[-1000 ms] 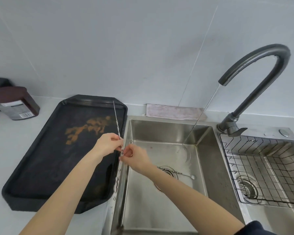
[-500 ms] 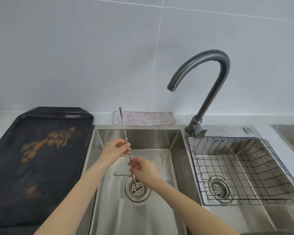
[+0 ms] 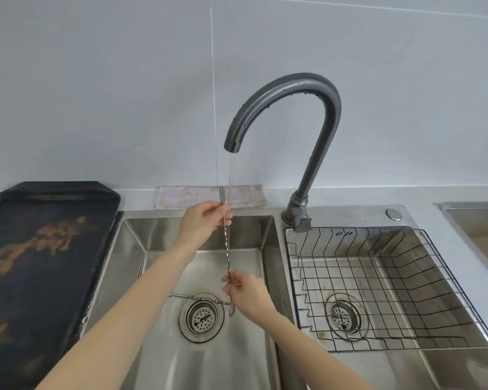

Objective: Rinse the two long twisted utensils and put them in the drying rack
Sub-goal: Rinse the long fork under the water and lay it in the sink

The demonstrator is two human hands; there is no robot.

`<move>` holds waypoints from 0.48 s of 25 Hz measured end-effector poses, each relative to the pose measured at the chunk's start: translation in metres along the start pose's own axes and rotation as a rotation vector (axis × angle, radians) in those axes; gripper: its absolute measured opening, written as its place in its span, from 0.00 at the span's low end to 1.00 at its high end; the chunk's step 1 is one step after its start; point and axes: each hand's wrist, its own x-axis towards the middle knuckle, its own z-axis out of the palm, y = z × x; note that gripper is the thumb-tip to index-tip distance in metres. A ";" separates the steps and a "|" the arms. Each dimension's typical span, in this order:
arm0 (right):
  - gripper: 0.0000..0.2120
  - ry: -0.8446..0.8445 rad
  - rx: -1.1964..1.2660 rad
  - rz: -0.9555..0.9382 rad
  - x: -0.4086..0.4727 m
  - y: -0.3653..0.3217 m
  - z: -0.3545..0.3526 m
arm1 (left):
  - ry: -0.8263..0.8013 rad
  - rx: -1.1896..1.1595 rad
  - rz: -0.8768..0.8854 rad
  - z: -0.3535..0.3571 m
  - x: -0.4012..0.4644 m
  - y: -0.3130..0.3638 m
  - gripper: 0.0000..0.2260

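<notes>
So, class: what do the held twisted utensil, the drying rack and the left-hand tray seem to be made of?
Twisted utensil: probably polished steel; it glints silver.
Drying rack: thin wire, seemingly dark-coated; open grid.
Tray: matte black, plastic or coated metal, unclear; orange-brown stains.

- Black tray (image 3: 48, 277): on the counter left of the sink, stained with orange-brown residue.
- Folded cloth (image 3: 186, 196): pale, lying along the wall behind the left basin.
- Round button (image 3: 393, 214): metal, set in the sink deck right of the faucet base.
- Wall tiles (image 3: 96, 94): pale grey.
</notes>
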 end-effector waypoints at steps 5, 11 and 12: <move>0.11 0.046 0.056 0.058 0.002 0.010 -0.015 | -0.004 -0.059 0.022 0.015 0.010 0.017 0.07; 0.08 0.126 0.019 0.092 0.007 0.014 -0.022 | 0.013 -0.040 0.053 0.019 0.012 0.019 0.05; 0.07 0.133 0.020 0.096 0.007 0.014 -0.023 | 0.020 -0.042 0.048 0.018 0.014 0.019 0.06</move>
